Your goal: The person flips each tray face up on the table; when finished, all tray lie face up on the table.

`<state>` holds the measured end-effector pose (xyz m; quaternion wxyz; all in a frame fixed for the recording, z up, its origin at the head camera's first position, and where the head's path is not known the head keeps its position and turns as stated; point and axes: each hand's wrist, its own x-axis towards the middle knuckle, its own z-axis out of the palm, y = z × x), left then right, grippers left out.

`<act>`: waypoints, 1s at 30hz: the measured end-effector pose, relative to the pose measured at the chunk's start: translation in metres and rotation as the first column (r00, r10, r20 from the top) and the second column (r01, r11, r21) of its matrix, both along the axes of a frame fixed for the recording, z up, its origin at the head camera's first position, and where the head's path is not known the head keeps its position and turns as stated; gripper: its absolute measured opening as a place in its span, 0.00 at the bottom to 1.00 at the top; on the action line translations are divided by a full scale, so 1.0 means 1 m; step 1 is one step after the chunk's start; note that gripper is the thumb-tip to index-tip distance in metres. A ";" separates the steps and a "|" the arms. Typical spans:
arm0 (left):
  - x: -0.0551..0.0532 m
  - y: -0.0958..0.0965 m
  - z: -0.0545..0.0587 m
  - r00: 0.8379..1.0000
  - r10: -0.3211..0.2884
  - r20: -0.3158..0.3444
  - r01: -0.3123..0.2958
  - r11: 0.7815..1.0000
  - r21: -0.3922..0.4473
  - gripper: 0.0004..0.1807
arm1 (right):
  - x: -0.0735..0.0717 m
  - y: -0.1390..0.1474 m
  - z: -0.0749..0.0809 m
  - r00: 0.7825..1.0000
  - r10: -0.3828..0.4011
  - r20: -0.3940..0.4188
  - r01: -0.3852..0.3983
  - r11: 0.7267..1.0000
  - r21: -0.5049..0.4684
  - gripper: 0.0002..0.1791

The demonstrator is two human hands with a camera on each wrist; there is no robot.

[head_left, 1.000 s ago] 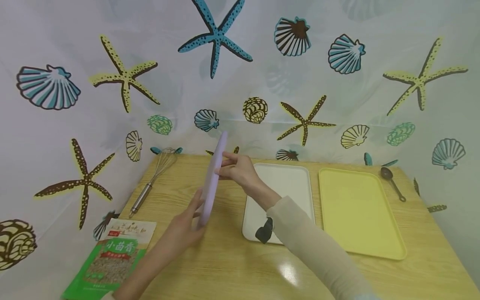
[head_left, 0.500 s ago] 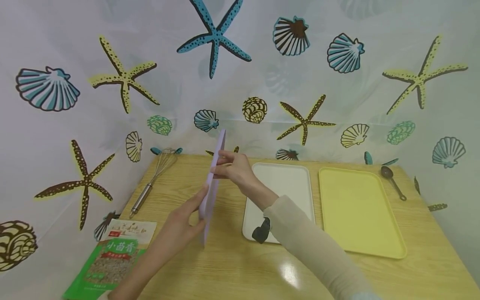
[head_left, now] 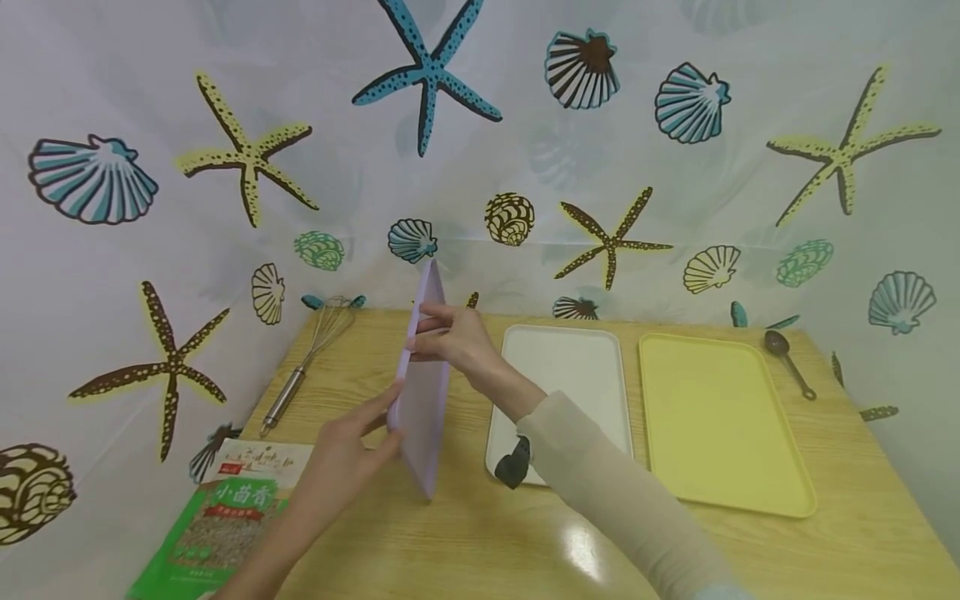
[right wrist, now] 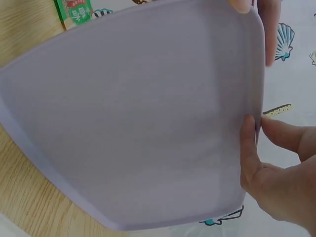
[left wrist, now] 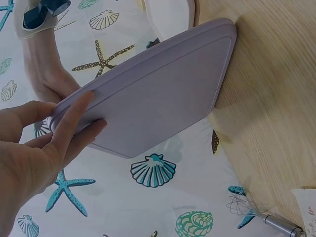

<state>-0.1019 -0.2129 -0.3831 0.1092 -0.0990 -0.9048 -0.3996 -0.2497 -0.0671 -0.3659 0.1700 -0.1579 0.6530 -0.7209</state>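
Note:
A pale purple tray [head_left: 426, 408] stands tilted steeply on edge above the left half of the table, its shallow inside facing right. My left hand [head_left: 341, 450] grips its near upper rim, with the thumb on the inner side and fingers spread on the underside [left wrist: 158, 89]. Farther along the same rim, my right hand [head_left: 468, 346] pinches the edge between thumb and fingers. The right wrist view shows the tray's bare inside [right wrist: 138, 113] with both hands at one rim. In the left wrist view its lower corner is right at the wooden table [left wrist: 276, 89].
A white tray [head_left: 562, 367] lies under my right forearm, and a yellow tray [head_left: 720, 425] is to its right. A dark measuring spoon [head_left: 787, 362] lies at far right. On the left are a whisk [head_left: 303, 367] and a green seasoning packet [head_left: 225, 517]. Patterned cloth hangs behind.
The purple tray has turned from nearly edge-on to show its inside, its upper rim moving left and its lower edge swinging right. Both hands have shifted slightly left with it.

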 end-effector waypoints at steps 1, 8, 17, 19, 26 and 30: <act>0.000 -0.001 0.001 1.000 0.013 0.006 -0.013 1.000 0.006 0.29 | 0.000 0.000 -0.002 1.000 0.003 0.000 -0.003 1.000 0.004 0.32; 0.002 -0.007 0.002 0.991 0.096 0.090 -0.106 0.988 0.116 0.27 | -0.007 0.005 -0.064 0.997 -0.078 0.000 0.076 0.963 0.258 0.27; 0.002 -0.022 -0.004 0.977 0.158 0.142 -0.186 0.959 0.212 0.25 | 0.006 0.010 -0.131 0.997 -0.059 0.050 0.030 0.890 0.455 0.31; 0.000 -0.026 -0.005 0.972 0.171 0.161 -0.207 0.949 0.239 0.25 | 0.007 0.009 -0.133 0.997 -0.067 0.048 0.038 0.891 0.452 0.31; -0.002 -0.041 -0.001 0.963 0.161 0.217 -0.226 0.919 0.322 0.26 | 0.007 0.007 -0.132 0.994 -0.066 0.090 0.021 0.901 0.433 0.33; -0.004 -0.053 0.003 0.957 0.071 0.282 -0.187 0.891 0.413 0.30 | 0.003 0.012 -0.133 0.997 -0.057 0.060 0.022 0.879 0.477 0.34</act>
